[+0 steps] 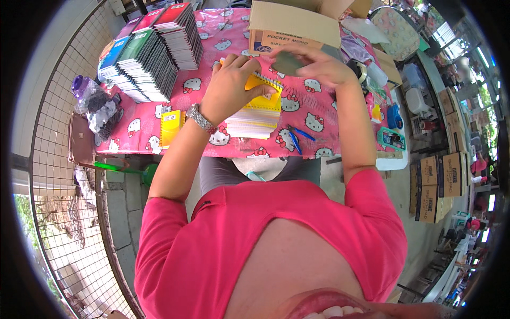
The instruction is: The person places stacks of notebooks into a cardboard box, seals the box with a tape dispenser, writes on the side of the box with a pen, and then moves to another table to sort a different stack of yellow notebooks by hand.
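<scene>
My left hand is closed on a yellow spiral notebook, its thumb pressed on the cover just below the wire coil. That notebook sits atop a pile of white page blocks at the table's near side. Above and right of the coil, my right hand is smeared by motion. A dark green flat thing, also blurred, is between its thumb and fingers; its kind is unclear. Blue-handled pliers lie right of the pile. Another small yellow notebook lies by my left forearm.
Tall stacks of spiral notebooks stand at the far left. A cardboard box is at the back. Plastic bags hang over the left edge, beside a wire mesh fence. A green tray sits at the right edge.
</scene>
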### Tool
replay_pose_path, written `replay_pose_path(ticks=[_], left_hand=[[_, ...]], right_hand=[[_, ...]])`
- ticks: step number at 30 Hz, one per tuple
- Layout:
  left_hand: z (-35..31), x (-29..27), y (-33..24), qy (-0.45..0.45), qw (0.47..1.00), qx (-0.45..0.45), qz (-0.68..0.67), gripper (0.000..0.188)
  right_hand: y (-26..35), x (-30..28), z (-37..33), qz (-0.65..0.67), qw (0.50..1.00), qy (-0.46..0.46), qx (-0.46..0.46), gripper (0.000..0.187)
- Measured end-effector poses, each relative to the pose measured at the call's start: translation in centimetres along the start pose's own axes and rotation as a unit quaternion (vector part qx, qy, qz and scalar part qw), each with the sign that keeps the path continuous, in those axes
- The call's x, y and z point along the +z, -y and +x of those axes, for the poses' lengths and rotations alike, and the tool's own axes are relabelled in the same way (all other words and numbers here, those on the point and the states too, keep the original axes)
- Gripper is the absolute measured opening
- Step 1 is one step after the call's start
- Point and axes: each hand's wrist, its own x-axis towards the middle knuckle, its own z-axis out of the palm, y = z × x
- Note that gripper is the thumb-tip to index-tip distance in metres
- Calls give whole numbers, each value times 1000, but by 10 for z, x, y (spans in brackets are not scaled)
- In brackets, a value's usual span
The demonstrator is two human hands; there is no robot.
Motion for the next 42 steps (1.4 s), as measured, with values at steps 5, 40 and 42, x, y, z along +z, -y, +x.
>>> replay_pose_path(ticks=[5,40,42], left_hand=[[-1,-3,1,7,1000,-4,-18,46],[-17,1,25,-67,914,-270,-295,21],[-14,9,18,-88,916,-259,-294,23]], right_hand=[[-10,3,-3,41,998,-57,7,60],[-223,161,-89,-506,748,-354,244,70],[-228,200,-119,-509,745,-333,272,64]])
